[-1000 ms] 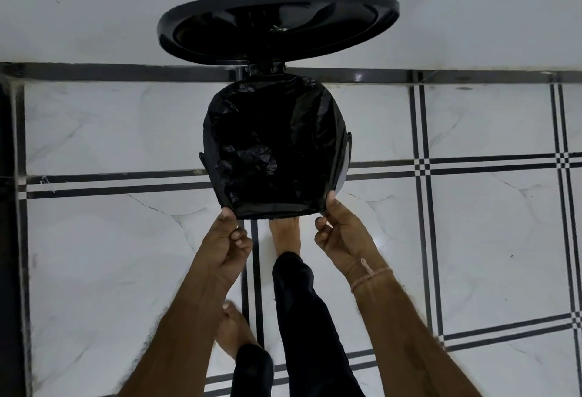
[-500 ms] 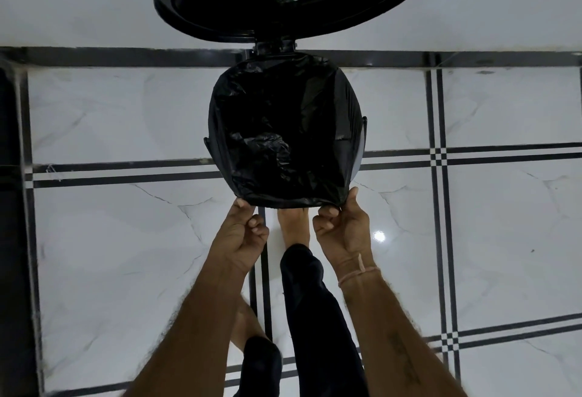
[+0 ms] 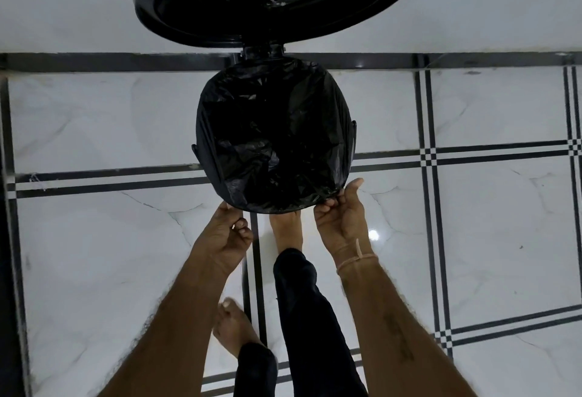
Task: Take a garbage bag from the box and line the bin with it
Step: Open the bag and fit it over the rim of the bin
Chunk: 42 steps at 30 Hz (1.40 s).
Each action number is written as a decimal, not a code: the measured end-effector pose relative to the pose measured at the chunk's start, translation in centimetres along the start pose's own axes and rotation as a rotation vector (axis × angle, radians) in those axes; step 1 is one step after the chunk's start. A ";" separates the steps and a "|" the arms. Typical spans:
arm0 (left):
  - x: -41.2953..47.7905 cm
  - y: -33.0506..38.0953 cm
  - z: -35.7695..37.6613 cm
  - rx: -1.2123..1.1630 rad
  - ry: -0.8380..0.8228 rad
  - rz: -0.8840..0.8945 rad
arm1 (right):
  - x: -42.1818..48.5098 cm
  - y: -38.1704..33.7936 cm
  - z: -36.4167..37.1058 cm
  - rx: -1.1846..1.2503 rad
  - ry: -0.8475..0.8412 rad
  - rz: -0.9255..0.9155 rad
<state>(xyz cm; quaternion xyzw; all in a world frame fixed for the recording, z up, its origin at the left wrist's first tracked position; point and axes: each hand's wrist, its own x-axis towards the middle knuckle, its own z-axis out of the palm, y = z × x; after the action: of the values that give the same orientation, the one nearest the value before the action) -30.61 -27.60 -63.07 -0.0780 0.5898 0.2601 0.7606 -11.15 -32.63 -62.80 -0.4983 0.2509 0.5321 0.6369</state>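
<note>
Right hand (image 3: 341,220) had slid right along the near rim, fingers pinching the edge of the bag (image 3: 274,144); left hand (image 3: 225,229), curled, touched it, grip unclear. That bag covered the bin (image 3: 353,130) at centre frame: lining looked nearly finished.

Open floor (image 3: 488,239) lay either side of the bin (image 3: 206,144), I saw — raised lid (image 3: 274,0) and wall (image 3: 488,3) closed the back.

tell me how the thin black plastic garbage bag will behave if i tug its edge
Probably floppy: the thin black plastic garbage bag lies crumpled inside the round black bin. Likely very light: the right hand merely pinches its edge. Its glossy film may slip off the rim.
</note>
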 end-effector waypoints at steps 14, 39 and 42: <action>-0.6 2.9 0.9 -0.125 0.024 0.076 | 2.8 -2.1 2.0 -0.179 0.223 -0.010; 0.1 5.9 2.2 0.088 0.131 0.182 | 2.9 -6.8 4.4 -0.542 0.146 -0.169; 0.0 6.8 2.3 0.108 0.214 0.202 | 3.0 -7.3 6.2 -0.629 0.152 -0.230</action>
<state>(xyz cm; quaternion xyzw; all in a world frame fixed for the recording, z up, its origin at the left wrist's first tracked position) -31.95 -20.78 -61.15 -0.0045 0.6855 0.2936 0.6663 -4.70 -25.31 -60.35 -0.7337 0.0635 0.4696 0.4870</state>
